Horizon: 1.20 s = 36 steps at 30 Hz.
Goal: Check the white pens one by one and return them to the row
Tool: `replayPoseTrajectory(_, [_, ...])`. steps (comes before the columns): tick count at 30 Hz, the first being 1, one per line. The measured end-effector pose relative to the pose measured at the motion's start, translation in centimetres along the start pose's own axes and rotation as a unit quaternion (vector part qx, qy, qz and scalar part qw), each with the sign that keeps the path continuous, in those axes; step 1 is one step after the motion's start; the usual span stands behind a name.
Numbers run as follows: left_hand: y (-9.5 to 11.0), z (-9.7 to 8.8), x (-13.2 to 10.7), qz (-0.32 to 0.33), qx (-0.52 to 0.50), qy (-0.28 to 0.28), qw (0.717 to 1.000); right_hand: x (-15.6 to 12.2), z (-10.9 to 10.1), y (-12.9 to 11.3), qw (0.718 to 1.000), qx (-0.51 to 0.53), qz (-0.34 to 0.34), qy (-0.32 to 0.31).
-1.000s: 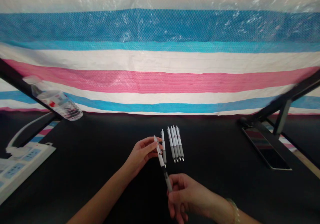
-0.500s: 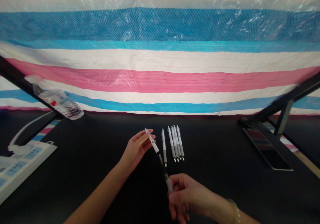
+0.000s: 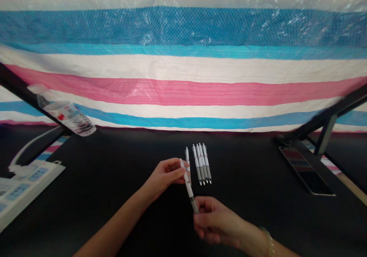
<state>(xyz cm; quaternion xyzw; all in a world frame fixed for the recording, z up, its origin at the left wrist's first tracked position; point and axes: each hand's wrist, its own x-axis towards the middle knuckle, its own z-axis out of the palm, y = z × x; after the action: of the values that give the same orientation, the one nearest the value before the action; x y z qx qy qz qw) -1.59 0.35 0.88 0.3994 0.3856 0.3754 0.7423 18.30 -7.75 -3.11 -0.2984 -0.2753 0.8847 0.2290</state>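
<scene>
Between my hands is a ballpoint pen in two parts, held at a slant over the dark tabletop. Pinched by my left hand (image 3: 169,174) is its white upper barrel (image 3: 188,186). My right hand (image 3: 213,218) has thumb and fingers closed on the grey grip section (image 3: 195,206). The two parts meet end to end, with a narrow dark band at the joint; whether they fully touch I cannot tell. Just behind my left fingers lies a single white and grey pen (image 3: 187,154), its lower part mostly hidden. Several matching pens (image 3: 202,165) lie side by side to its right.
A white power strip (image 3: 31,180) with a plugged-in cable sits at the left edge. Behind it a clear plastic bottle (image 3: 71,117) leans by a dark frame bar. On the right lies a phone (image 3: 306,171). A striped plastic sheet (image 3: 183,92) hangs at the back.
My left hand has moved right and toward me, bringing the white barrel down over the exposed refill to the grey grip. The right hand has barely moved. The single pen is now partly covered.
</scene>
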Motion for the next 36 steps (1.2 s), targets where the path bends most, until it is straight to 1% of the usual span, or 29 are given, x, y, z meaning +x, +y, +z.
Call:
replayPoseTrajectory(4, [0.31,-0.05,-0.07,-0.012,0.007,-0.02,1.0,0.15,-0.15,0.3,1.0,0.009,0.004,-0.025])
replayPoseTrajectory(9, [0.26,-0.37,0.07,-0.012,-0.033,-0.037,0.999,0.26,-0.06,0.43,0.999,0.024,-0.003,-0.034])
replayPoseTrajectory(12, [0.16,-0.72,0.18,-0.002,-0.038,-0.021,0.999,-0.05,0.27,0.0,0.999,0.033,-0.003,-0.024])
replayPoseTrajectory(15, [0.11,-0.83,0.25,0.011,-0.039,-0.004,0.999,-0.33,0.47,-0.32,1.0,0.01,-0.008,-0.008])
replayPoseTrajectory(17, [0.08,-0.76,0.26,0.012,-0.038,-0.005,0.999,-0.37,0.45,-0.33,1.0,-0.003,-0.016,0.003])
replayPoseTrajectory(23, [-0.09,-0.62,0.25,0.019,-0.039,-0.007,0.999,-0.22,0.27,-0.19,1.0,0.02,-0.003,-0.018])
replayPoseTrajectory(25, [-0.09,-0.57,0.22,0.021,-0.042,-0.007,0.999,-0.23,0.35,-0.23,1.0,0.014,-0.007,-0.025])
replayPoseTrajectory(29, [-0.02,-0.45,0.13,0.018,-0.039,-0.011,0.999,-0.34,0.66,-0.31,1.0,-0.01,-0.021,-0.008])
replayPoseTrajectory(32, [0.0,-0.56,0.21,0.026,-0.039,-0.003,0.999,-0.37,0.69,-0.34,0.999,0.012,-0.03,-0.002])
replayPoseTrajectory(36, [-0.16,-0.83,0.48,0.034,-0.04,0.008,0.999,-0.16,0.32,-0.2,0.999,0.028,-0.024,-0.014])
